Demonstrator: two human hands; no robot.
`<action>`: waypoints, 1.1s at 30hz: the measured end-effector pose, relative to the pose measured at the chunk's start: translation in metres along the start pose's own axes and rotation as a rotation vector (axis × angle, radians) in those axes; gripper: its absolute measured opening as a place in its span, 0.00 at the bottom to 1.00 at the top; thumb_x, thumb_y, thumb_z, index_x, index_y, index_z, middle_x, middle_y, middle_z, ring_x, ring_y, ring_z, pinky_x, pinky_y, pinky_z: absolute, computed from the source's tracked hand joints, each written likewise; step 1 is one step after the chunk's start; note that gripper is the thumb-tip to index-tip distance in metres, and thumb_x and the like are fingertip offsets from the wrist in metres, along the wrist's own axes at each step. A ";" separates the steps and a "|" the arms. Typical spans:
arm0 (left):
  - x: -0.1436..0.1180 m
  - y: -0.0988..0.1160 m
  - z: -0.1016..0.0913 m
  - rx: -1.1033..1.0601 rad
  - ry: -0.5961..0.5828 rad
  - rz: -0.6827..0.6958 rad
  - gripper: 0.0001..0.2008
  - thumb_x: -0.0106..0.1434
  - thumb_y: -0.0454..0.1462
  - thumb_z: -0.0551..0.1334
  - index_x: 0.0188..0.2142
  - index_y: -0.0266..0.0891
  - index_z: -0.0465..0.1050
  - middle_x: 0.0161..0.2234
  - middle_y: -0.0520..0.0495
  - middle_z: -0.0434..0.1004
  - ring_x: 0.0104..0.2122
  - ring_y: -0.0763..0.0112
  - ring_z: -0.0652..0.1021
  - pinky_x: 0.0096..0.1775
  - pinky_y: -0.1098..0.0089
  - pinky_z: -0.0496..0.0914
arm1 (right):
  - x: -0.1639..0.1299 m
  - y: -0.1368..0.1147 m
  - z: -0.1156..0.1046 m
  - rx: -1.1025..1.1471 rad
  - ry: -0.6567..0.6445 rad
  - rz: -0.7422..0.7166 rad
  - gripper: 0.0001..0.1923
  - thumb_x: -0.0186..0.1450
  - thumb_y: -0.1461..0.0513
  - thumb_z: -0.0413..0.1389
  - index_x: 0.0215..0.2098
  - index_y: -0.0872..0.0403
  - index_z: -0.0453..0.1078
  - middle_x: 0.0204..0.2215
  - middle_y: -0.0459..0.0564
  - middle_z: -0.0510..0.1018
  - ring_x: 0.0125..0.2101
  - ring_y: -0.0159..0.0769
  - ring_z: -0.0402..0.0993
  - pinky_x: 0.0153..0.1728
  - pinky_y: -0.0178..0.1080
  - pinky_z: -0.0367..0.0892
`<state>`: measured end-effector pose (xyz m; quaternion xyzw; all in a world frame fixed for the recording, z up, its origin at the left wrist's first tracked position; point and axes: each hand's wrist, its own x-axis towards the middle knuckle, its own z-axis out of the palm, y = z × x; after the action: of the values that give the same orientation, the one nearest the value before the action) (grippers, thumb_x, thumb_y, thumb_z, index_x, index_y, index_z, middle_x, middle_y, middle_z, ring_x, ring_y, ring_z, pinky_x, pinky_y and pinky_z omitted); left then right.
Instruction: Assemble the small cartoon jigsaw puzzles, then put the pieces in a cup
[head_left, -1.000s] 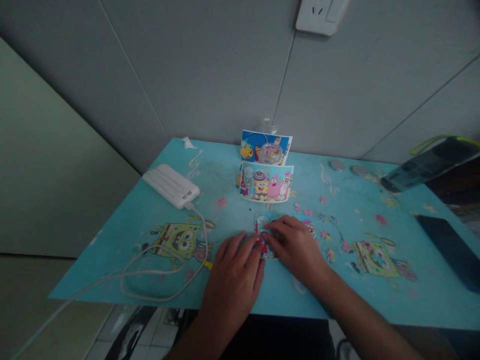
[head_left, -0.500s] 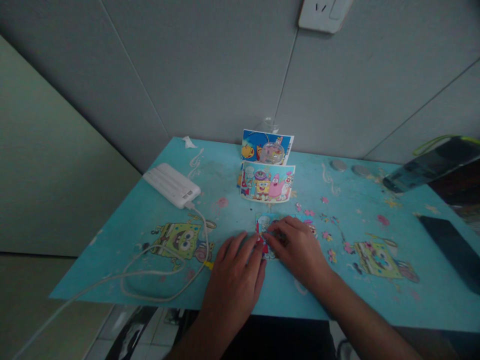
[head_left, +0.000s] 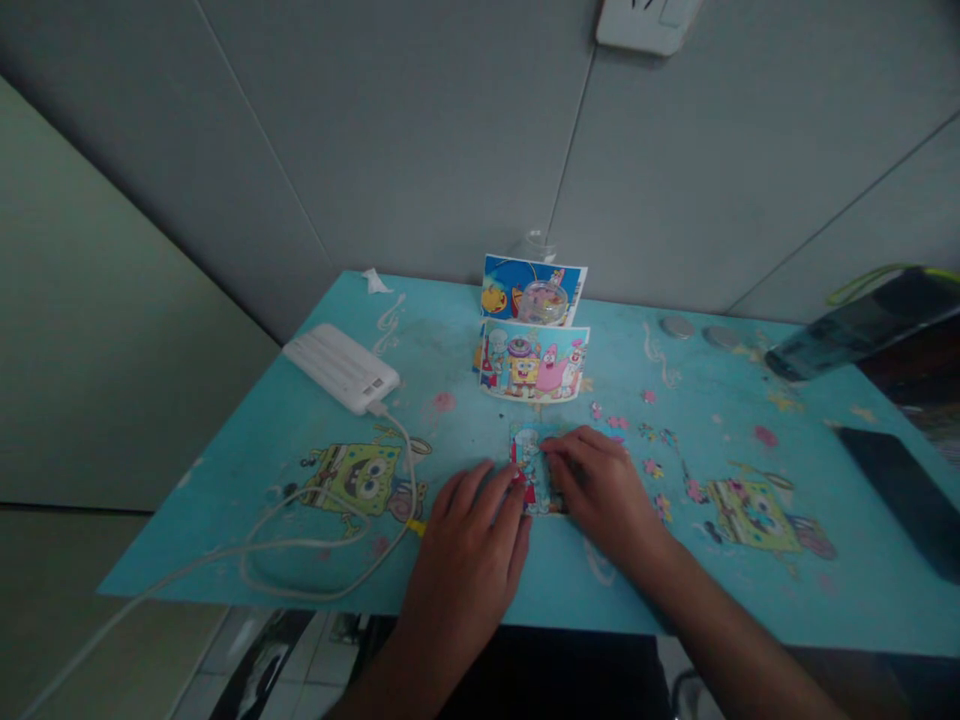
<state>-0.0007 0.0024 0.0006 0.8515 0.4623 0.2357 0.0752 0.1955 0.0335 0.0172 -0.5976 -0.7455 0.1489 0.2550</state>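
The left hand (head_left: pixel 469 555) lies palm down on the turquoise cartoon-printed table mat (head_left: pixel 247 470), fingers spread flat and clutching nothing, its fingertips touching the left edge of the small colourful partly assembled cardboard jigsaw puzzle (head_left: pixel 534 475). The right hand (head_left: pixel 604 495) lies flat over the right part of that puzzle, fingers stretched forward and pressing on it; whether a piece is pinched beneath them cannot be told. The puzzle sits between the two hands, only its left strip showing; the rest is hidden under the right hand.

Just beyond the fingertips stands a glossy cartoon picture card (head_left: pixel 534 366), with a second blue card (head_left: pixel 531 290) upright behind it, near the grey panelled wall (head_left: pixel 420 130). A clear round item in front of the upper card is too blurred to name. Small loose pink and yellow puzzle pieces (head_left: pixel 652 468) lie scattered right of the right hand.

Left of the left hand there is open mat, then a loop of white cable (head_left: pixel 315 545) running to a white rectangular power bank (head_left: pixel 341 368). The near table edge lies right under both wrists. Far right, a dark flat phone-like slab (head_left: pixel 900 500) is cut off by the picture's edge, and a dark object with a green cord (head_left: pixel 862 320) above it is hard to make out.
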 end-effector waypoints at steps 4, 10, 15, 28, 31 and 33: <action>0.001 0.000 0.000 0.003 0.015 0.009 0.15 0.69 0.35 0.59 0.54 0.39 0.72 0.57 0.43 0.74 0.57 0.51 0.71 0.57 0.46 0.68 | 0.000 0.000 0.002 0.006 -0.034 -0.026 0.14 0.71 0.64 0.52 0.50 0.49 0.76 0.41 0.52 0.78 0.41 0.41 0.75 0.45 0.45 0.69; 0.000 0.001 -0.001 0.003 0.009 0.012 0.13 0.70 0.35 0.58 0.53 0.38 0.73 0.57 0.43 0.75 0.57 0.51 0.72 0.57 0.46 0.68 | 0.001 0.000 0.002 -0.033 -0.107 -0.052 0.16 0.70 0.64 0.54 0.54 0.46 0.75 0.43 0.51 0.77 0.42 0.41 0.74 0.46 0.46 0.68; -0.001 0.000 -0.001 0.010 0.008 0.014 0.14 0.69 0.35 0.59 0.53 0.37 0.73 0.56 0.43 0.75 0.57 0.50 0.71 0.56 0.46 0.68 | 0.003 -0.001 0.001 -0.054 -0.130 -0.061 0.15 0.69 0.61 0.56 0.54 0.46 0.75 0.43 0.52 0.77 0.42 0.42 0.74 0.45 0.46 0.68; 0.001 0.001 -0.001 0.016 0.010 0.013 0.14 0.69 0.34 0.59 0.53 0.38 0.73 0.56 0.43 0.75 0.57 0.50 0.72 0.56 0.46 0.69 | 0.007 0.000 0.002 0.077 -0.097 -0.034 0.08 0.66 0.62 0.63 0.44 0.49 0.75 0.40 0.49 0.79 0.41 0.41 0.75 0.45 0.44 0.68; 0.002 0.001 -0.002 0.020 0.024 0.016 0.14 0.69 0.34 0.59 0.53 0.38 0.74 0.56 0.43 0.75 0.57 0.51 0.72 0.56 0.46 0.69 | 0.006 -0.004 -0.001 0.164 -0.091 0.002 0.04 0.65 0.63 0.63 0.39 0.50 0.75 0.35 0.46 0.80 0.36 0.38 0.75 0.39 0.41 0.68; 0.001 0.001 -0.002 0.019 0.032 0.019 0.14 0.69 0.34 0.59 0.53 0.38 0.74 0.56 0.42 0.75 0.56 0.51 0.72 0.55 0.46 0.69 | 0.006 -0.007 -0.005 0.257 -0.082 0.053 0.01 0.67 0.63 0.61 0.37 0.50 0.74 0.31 0.45 0.79 0.31 0.35 0.74 0.35 0.38 0.68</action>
<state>0.0000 0.0027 0.0033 0.8527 0.4574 0.2457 0.0575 0.1921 0.0374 0.0262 -0.5731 -0.7139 0.2741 0.2948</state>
